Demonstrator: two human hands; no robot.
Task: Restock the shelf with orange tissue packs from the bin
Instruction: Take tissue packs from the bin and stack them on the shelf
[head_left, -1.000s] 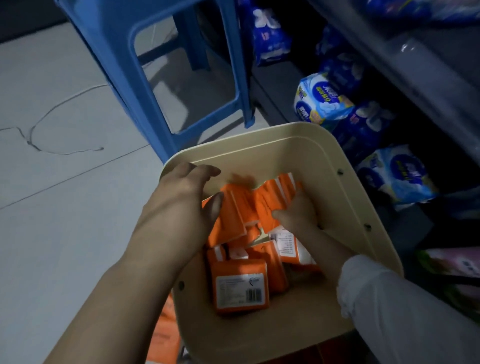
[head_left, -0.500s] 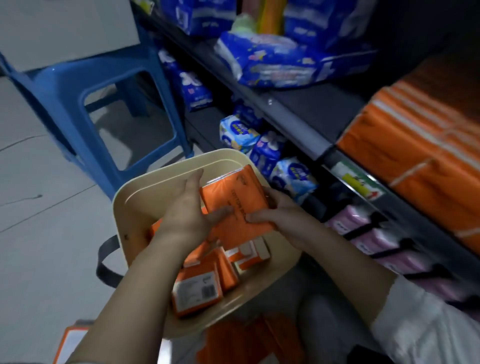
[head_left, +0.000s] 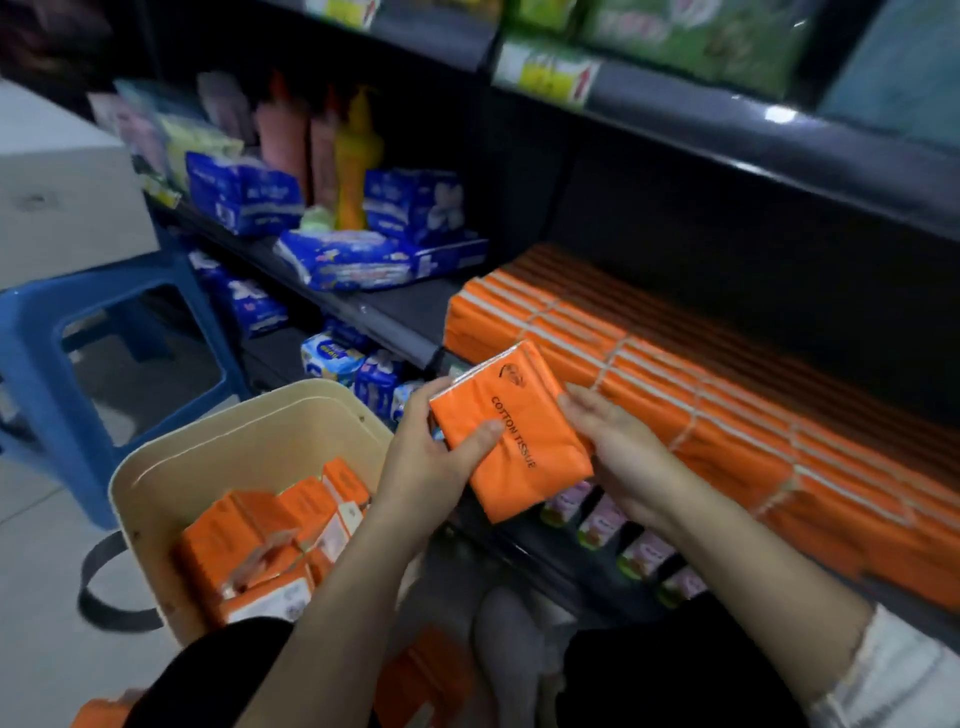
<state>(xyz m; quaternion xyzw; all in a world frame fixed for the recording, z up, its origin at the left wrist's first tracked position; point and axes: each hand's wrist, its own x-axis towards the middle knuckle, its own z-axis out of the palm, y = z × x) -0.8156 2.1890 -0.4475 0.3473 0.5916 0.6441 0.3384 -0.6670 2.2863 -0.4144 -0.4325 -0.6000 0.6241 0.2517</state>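
orange tissue pack, held in two hands

item: one orange tissue pack (head_left: 511, 431), wrapper printed "cotton tissue". location: in the air between the fingers (head_left: 434, 397) of both hands, clear of the bin (head_left: 249, 441) and short of the shelf (head_left: 400, 312). left hand (head_left: 426, 462): thumb across the face, fingers curled round the near edge, clamped on it. right hand (head_left: 623, 452): fingers curled round the opposite edge, likewise clamped. beyond the fingertips: stocked row (head_left: 675, 374) of like packs. below the left wrist: more packs (head_left: 260, 535) in the bin. handling, judged: light, soft, squashy, film wrapper likely slippery; best taken by opposite edges.
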